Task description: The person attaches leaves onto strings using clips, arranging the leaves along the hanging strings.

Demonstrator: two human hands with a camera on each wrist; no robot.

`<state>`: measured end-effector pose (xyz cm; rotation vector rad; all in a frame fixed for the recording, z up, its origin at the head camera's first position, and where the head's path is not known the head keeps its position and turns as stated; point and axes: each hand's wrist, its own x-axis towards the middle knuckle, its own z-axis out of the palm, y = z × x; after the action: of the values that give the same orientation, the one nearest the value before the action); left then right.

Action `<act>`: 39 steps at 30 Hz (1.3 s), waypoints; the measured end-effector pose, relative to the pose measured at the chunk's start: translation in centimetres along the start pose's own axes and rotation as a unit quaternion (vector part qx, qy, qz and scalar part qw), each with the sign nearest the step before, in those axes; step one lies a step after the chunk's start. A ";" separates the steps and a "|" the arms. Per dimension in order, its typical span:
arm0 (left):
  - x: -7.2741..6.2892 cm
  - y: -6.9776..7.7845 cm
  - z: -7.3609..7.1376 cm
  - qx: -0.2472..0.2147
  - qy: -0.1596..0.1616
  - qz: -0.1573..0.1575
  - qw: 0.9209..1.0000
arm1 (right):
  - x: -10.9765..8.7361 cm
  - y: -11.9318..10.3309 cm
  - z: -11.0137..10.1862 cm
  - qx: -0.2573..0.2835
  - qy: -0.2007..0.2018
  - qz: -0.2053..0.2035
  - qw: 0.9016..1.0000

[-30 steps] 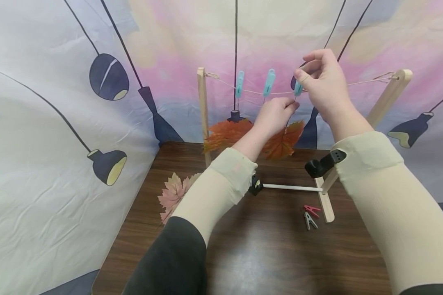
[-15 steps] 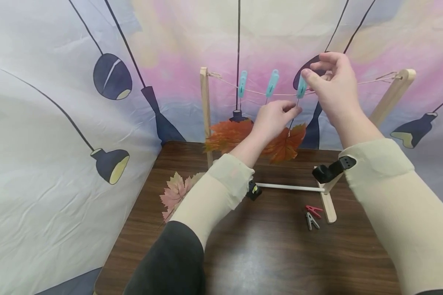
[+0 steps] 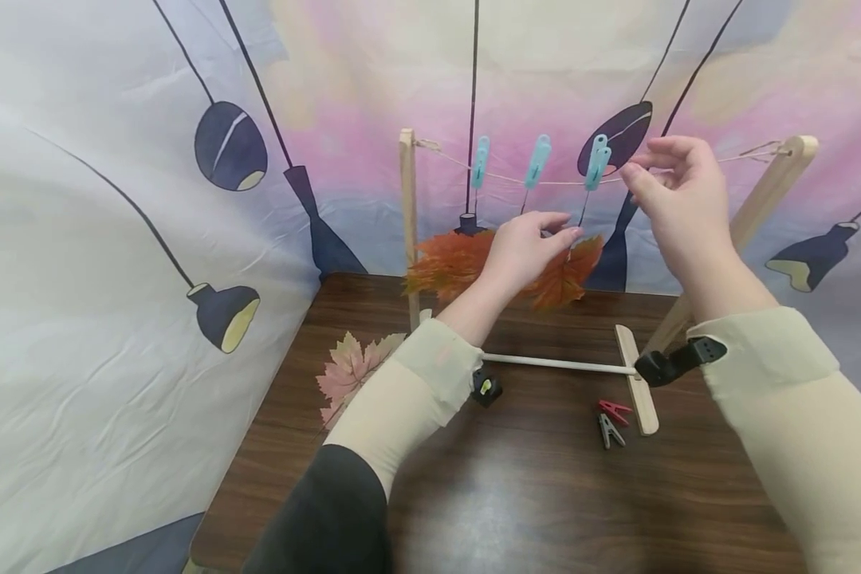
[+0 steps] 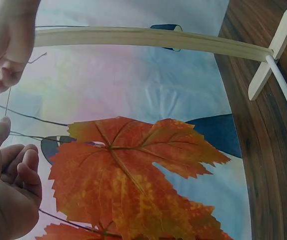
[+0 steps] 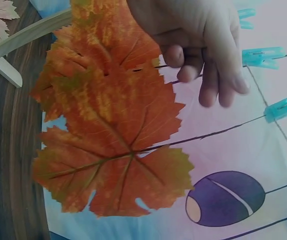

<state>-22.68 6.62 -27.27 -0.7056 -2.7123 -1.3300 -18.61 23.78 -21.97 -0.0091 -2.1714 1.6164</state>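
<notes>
Three light-blue clothespins clip dark leaf stems to a string [image 3: 563, 183] in the head view. Below them hang orange artificial maple leaves [image 3: 568, 275], partly hidden by my left forearm. The rightmost clothespin [image 3: 597, 165] stands upright on the string, its stem [image 5: 203, 136] running down to the nearest leaf [image 5: 118, 155]. My left hand [image 3: 527, 249] hovers by that stem with loosely bent fingers, holding nothing. Just right of the rightmost clothespin, my right hand [image 3: 678, 187] is apart from it, thumb and fingers spread around nothing.
The string spans two wooden posts [image 3: 409, 215] joined by a white rod [image 3: 560, 364]. A red clothespin [image 3: 615, 411] and a grey clothespin [image 3: 610, 431] lie on the brown table [image 3: 516, 494] near the right foot. Pink leaves [image 3: 347, 375] lie at left.
My right hand has let go of the rightmost clothespin and moved right and down. My left hand has released the stem and dropped slightly. The leaf now hangs from the clothespin.
</notes>
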 end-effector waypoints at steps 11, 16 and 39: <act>-1.9 -2.0 0.3 -0.042 0.005 -0.008 0.999 | -1.7 3.8 -0.6 -0.034 -0.004 -0.025 0.999; -2.9 -3.3 0.9 -0.063 0.011 -0.002 0.998 | -2.5 5.8 -0.8 -0.069 -0.019 -0.017 0.997; -8.4 -9.5 4.0 -0.019 -0.050 0.042 0.998 | -6.3 12.9 -0.6 -0.082 -0.054 0.010 0.995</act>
<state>-18.42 1.42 -38.73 -0.9024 -2.7055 -1.3651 -15.86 26.86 -35.78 0.0074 -2.3892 1.4746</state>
